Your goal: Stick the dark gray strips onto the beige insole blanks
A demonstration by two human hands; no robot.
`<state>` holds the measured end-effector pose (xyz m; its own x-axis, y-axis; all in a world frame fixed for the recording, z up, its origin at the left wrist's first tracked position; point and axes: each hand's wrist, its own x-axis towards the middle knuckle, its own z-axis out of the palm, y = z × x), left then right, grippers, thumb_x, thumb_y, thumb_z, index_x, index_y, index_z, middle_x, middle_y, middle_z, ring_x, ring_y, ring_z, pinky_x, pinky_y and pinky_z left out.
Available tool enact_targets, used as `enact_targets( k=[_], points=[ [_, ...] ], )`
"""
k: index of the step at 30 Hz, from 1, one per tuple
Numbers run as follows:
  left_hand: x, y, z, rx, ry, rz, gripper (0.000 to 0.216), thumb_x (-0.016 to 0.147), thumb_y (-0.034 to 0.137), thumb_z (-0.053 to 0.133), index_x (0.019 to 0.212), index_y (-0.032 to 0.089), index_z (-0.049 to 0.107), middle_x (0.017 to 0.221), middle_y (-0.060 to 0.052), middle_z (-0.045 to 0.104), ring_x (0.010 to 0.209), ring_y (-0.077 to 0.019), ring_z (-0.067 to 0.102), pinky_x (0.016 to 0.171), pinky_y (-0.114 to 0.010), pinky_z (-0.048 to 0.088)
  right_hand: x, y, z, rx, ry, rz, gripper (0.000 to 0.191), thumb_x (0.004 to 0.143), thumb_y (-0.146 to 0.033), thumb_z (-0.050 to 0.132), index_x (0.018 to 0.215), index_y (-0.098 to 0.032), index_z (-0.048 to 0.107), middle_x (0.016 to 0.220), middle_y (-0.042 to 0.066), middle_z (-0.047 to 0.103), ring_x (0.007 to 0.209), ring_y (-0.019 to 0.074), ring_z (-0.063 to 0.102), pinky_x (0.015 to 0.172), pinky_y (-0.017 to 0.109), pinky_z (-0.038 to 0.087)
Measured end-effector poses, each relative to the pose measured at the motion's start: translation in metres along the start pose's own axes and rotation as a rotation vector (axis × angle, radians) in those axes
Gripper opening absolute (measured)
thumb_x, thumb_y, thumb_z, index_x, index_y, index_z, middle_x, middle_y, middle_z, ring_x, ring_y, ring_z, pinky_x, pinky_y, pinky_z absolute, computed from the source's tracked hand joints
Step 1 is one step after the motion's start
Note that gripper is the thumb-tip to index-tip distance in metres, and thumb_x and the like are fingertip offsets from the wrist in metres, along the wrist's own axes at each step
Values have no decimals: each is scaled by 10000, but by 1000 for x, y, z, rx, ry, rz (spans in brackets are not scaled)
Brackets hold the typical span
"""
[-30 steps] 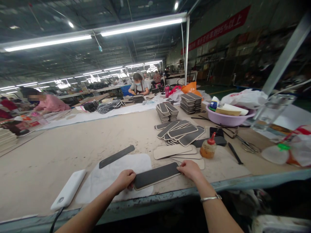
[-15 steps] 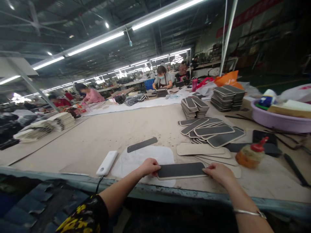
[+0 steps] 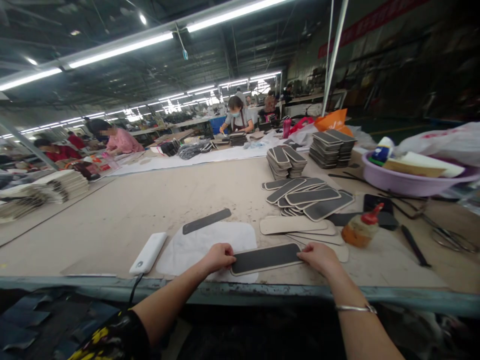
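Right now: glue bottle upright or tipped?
Tipped: the glue bottle leans on the table, its red cap pointing up and to the right.

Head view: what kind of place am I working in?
Likely a factory assembly hall: stacks of dark padded pieces on a long workbench, and co-workers at more benches under strip lights.

Fingertips out of sight, edges cropped

My left hand (image 3: 217,256) and right hand (image 3: 318,256) hide my own fingertips at the dark pad (image 3: 265,258) ends; the scissors (image 3: 448,239) blur, the white bag (image 3: 446,142) runs off frame.
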<state>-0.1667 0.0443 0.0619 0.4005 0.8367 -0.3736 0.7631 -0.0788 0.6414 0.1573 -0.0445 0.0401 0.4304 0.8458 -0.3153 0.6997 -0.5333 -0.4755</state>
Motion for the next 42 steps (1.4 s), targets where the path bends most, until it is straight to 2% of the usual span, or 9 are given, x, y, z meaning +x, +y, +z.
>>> enact_targets(
  k=[3,5,8,11,15,21,30,42],
  points=[
    [-16,-6,-1,58,132,124,207,641,198,610,837,149,566,737,-7,592,570,-99,541,531,-200,428,-2,-2,-2,-18,0,-11,207,634,-444,603,662,-242,638,681,15,654,672,179,587,559,265,364],
    [-29,-16,0,106,215,321,272,714,211,579,980,159,561,912,-46,579,631,-90,555,592,-208,461,-2,-1,-1,-21,3,-12,210,631,-446,604,669,-243,638,681,14,653,676,182,585,563,267,365],
    [-43,-33,3,216,206,660,295,819,239,507,1104,187,562,1087,-96,551,824,-128,582,750,-253,484,0,0,0,-25,-1,-15,220,627,-455,609,675,-243,638,675,14,655,671,184,587,558,268,363],
    [-45,-43,6,332,177,827,275,853,246,485,1103,209,593,1093,-95,586,955,-169,550,845,-302,458,2,1,1,-31,-13,-18,218,632,-454,611,672,-241,635,660,15,654,658,181,590,557,269,364],
    [-39,-45,9,373,184,863,243,869,244,466,1035,204,638,1016,-88,631,882,-154,555,803,-290,467,2,1,1,-50,-19,-12,212,638,-455,607,669,-246,633,674,16,657,666,186,590,567,274,372],
    [-38,-47,11,367,190,873,250,879,259,448,1022,209,647,1000,-90,638,880,-153,567,801,-295,476,1,0,1,-40,-10,-7,203,633,-442,610,674,-244,634,666,16,654,659,184,589,565,272,372],
    [-37,-49,10,371,217,920,271,867,191,453,1079,233,616,1034,-84,621,917,-158,570,803,-283,488,-4,-7,-2,-35,23,17,175,625,-416,619,657,-245,640,687,10,658,684,177,588,577,260,371],
    [-41,-42,9,394,185,894,287,863,161,433,1091,215,598,1037,-99,604,910,-171,550,806,-302,473,-3,-10,-1,-67,26,20,183,667,-404,584,667,-231,646,727,52,671,746,209,606,605,281,382]
  ],
)
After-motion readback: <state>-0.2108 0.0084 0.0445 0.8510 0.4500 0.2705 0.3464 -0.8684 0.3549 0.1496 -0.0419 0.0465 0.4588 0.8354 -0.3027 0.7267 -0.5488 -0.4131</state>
